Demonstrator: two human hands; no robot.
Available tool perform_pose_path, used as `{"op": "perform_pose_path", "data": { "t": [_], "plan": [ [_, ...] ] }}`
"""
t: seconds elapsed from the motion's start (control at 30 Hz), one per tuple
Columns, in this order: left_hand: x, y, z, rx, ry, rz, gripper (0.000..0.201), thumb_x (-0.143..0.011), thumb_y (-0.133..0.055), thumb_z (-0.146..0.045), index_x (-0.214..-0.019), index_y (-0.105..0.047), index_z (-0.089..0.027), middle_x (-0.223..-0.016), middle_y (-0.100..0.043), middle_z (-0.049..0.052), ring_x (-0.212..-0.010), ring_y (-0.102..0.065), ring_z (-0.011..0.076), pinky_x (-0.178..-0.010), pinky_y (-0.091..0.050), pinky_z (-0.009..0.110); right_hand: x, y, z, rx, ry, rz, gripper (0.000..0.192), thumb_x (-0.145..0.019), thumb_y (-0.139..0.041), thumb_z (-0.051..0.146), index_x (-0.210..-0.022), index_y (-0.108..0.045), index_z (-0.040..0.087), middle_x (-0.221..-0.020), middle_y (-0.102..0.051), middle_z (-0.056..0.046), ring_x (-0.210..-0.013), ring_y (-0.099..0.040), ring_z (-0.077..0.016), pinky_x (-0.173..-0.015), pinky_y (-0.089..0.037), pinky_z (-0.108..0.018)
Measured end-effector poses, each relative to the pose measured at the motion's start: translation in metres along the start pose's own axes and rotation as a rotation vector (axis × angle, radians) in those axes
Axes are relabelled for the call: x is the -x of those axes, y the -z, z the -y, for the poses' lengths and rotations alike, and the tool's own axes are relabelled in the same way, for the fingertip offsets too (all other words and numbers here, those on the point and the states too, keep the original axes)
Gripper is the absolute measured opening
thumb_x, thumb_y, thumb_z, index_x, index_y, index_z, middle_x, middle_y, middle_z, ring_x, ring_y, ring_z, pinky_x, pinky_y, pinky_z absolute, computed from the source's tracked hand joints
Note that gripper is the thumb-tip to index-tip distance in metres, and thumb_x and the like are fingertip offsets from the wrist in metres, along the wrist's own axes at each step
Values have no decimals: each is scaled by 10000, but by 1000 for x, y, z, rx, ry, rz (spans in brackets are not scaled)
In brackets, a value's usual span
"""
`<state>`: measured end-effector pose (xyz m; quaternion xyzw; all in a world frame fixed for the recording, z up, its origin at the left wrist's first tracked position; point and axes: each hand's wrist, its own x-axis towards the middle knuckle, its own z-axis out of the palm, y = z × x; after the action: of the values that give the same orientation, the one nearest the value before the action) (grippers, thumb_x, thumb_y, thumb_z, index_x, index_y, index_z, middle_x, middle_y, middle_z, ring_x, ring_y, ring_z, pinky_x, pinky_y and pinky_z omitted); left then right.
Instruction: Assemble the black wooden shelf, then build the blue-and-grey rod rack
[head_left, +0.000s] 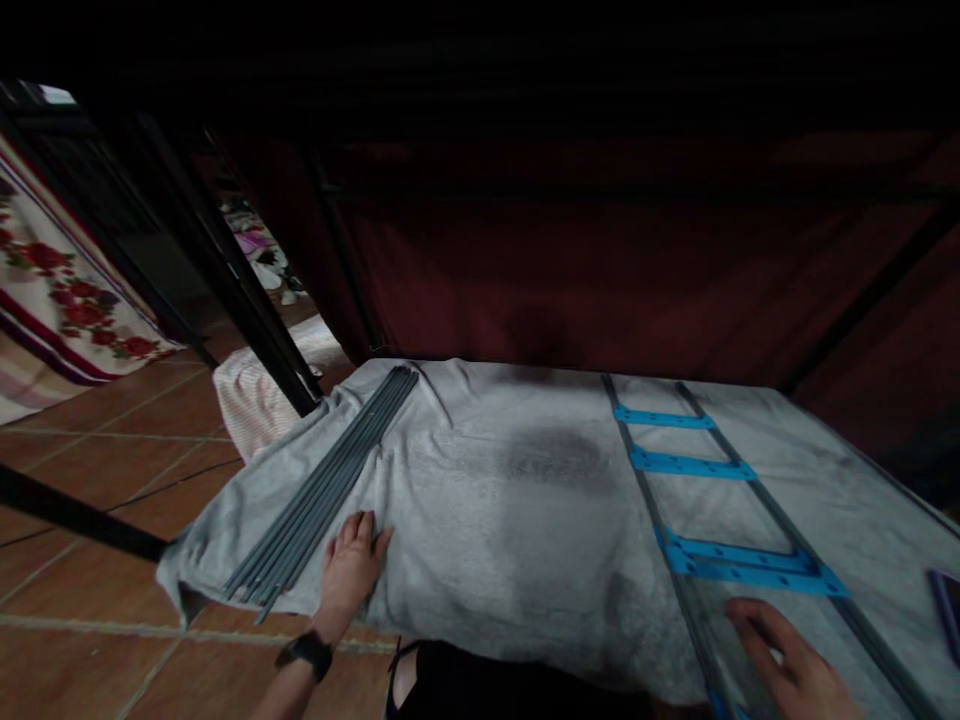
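Observation:
My left hand (350, 565) rests flat on a grey cloth (510, 500) spread over a low surface, its fingers beside the near end of a bundle of several thin grey rods (330, 480). It wears a black watch at the wrist. My right hand (791, 665) hovers over or touches a ladder-like frame (720, 500) made of two long grey rails joined by blue plastic crosspieces (750, 565). Its fingers are spread over the near part of the frame and hold nothing.
Black metal posts (225, 280) of a frame stand at the left, with a dark red fabric wall (600, 270) behind. Terracotta floor tiles (90, 460) and a flowered blanket (60, 290) lie left. A purple object (946, 605) sits at the right edge.

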<state>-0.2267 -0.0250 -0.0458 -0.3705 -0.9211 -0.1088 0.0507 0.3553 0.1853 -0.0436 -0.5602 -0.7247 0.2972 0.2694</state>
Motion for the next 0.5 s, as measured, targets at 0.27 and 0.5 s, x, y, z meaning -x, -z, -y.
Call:
{"op": "perform_pose_path", "data": {
  "t": [0.27, 0.5],
  "plan": [
    [21, 9, 20, -226, 8, 59, 578, -954, -325, -475, -1353, -524, -107, -1453, -515, 140, -1329, -447, 348, -1067, -379, 457, 4, -14, 22, 14, 74, 7, 317, -876, -514, 467, -1032, -683, 249, -1094, -742, -61, -1019, -707, -229, -855, -575, -287],
    [2, 13, 16, -146, -145, -139, 607, -923, -302, -487, -1353, -519, -117, -1425, -526, 161, -1274, -501, 334, -1065, -390, 462, -9, 4, 33, 40, 105, -104, 285, -894, -464, 422, -996, -665, 248, -1077, -716, -79, -1008, -693, -233, -866, -564, -333]
  ]
}}
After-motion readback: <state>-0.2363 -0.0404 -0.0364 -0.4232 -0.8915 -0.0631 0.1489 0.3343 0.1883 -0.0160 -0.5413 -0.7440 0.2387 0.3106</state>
